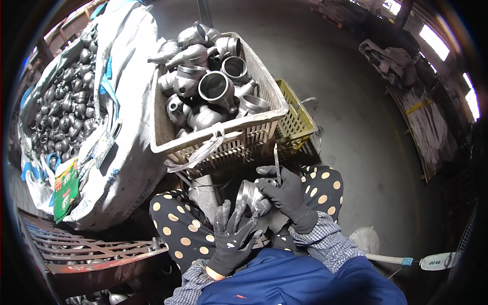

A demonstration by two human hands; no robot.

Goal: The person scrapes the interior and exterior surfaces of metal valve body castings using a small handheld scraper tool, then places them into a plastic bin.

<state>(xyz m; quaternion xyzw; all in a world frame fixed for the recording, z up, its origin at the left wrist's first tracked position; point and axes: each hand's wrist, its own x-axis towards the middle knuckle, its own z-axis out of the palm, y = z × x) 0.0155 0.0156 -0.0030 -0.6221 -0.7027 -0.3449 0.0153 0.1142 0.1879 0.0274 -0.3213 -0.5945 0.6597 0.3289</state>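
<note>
Over my lap is a grey metal pipe fitting (249, 197) with a wide round mouth and a rounded body. My right hand (288, 197), in a dark glove, is closed around a thin rod-like tool (277, 161) that points up and away; its exact kind is unclear. The fingers of that hand also rest against the fitting's right side. My left hand (231, 241), gloved and smeared with grey, lies at the fitting's near left with its fingers spread and the fingertips against it. Beneath the fitting, the support is partly hidden by my hands.
Ahead stands a pale plastic crate (218, 133) heaped with similar fittings, beside a yellow crate (297, 119). A large white sack (127, 101) full of small fittings is at left. Near left is a rusty slatted metal rack (96, 267); a white-handled fan (389, 258) stands right.
</note>
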